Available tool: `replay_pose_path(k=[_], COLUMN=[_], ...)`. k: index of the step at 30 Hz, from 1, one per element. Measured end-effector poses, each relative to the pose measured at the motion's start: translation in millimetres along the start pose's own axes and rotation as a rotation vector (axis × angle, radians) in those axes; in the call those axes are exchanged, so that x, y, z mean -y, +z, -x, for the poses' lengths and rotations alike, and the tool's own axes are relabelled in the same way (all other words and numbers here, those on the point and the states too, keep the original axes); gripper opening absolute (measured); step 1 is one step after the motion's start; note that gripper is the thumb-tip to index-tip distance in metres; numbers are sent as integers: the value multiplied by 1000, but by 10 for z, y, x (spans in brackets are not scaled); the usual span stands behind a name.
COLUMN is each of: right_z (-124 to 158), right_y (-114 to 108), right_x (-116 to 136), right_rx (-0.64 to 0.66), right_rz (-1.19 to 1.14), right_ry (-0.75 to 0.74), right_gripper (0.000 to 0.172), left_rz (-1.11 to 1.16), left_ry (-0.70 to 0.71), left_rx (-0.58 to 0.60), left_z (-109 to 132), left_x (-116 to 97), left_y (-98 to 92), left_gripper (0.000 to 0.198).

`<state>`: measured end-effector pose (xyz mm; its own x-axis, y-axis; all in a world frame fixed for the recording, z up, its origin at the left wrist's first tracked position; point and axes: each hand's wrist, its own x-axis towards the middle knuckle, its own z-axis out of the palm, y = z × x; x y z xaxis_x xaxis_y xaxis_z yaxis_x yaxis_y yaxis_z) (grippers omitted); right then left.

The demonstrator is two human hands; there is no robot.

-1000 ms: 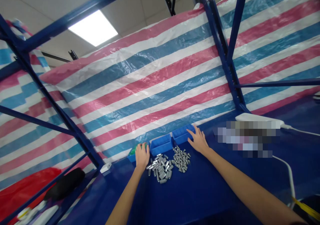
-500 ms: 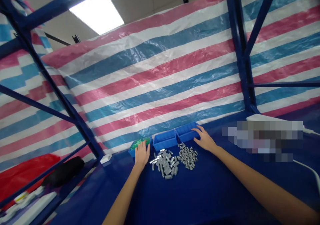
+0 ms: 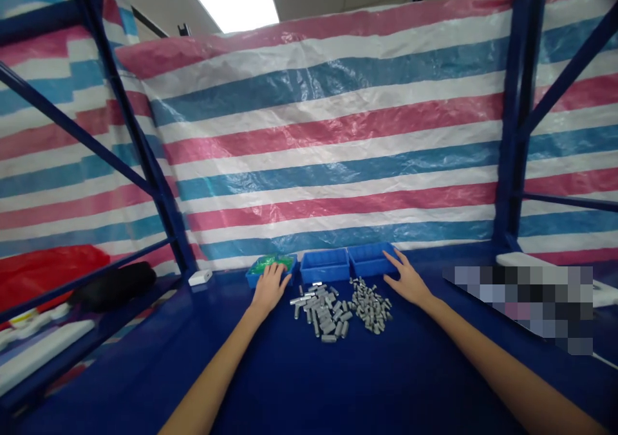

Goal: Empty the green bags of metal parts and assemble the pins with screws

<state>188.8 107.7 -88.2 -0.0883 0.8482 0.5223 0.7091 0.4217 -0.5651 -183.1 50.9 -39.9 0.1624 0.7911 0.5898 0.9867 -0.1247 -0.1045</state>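
Note:
My left hand [image 3: 268, 288] rests at the front of the left blue bin [image 3: 252, 279]. Its fingers stretch over the rim toward green plastic bags [image 3: 271, 262] inside. My right hand [image 3: 408, 282] has its fingers spread, the fingertips at the right end of another blue bin [image 3: 371, 266]; I cannot tell whether they touch it. Between the two stands a middle blue bin [image 3: 324, 274]. In front of the bins lie a pile of grey metal cylinders [image 3: 326, 313] and, to its right, a pile of small metal screws [image 3: 371, 306]. Neither hand visibly holds anything.
A small white box [image 3: 200, 278] sits left of the bins on the dark blue table [image 3: 318, 383]. Right of my right arm is a white-edged, blurred-out object [image 3: 521, 300]. Blue metal posts [image 3: 515, 165] and striped sheeting [image 3: 338, 145] stand behind. A black bundle [image 3: 116, 286] lies at left.
The view has turned and levelled. Both hands stay by the same bins, and the piles look unchanged.

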Motion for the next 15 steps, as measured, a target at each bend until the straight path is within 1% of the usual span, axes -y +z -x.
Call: replay_pose_path(k=[3,7,9,12,15], right_z=[3,4,4,11,27], right_y=[2,1,0,4,7], right_x=[-20,-32,-22,15,73], right_rx=[-11,0,-4,-20,-67], right_rz=[14,51,82,133,165], right_ry=[-10,-13,-25,-53,-54], right_gripper=[61,61,60,60,59], left_rz=[18,14,17,26,27], left_ry=[45,67,81,77,91], left_rx=[-21,-65,-81,-106,-88], left_z=[53,211,313,445,500], left_x=[107,174,178,149,73], left_y=[-19,-93,-161,-274,-372], left_gripper=[24,29,29,23,16])
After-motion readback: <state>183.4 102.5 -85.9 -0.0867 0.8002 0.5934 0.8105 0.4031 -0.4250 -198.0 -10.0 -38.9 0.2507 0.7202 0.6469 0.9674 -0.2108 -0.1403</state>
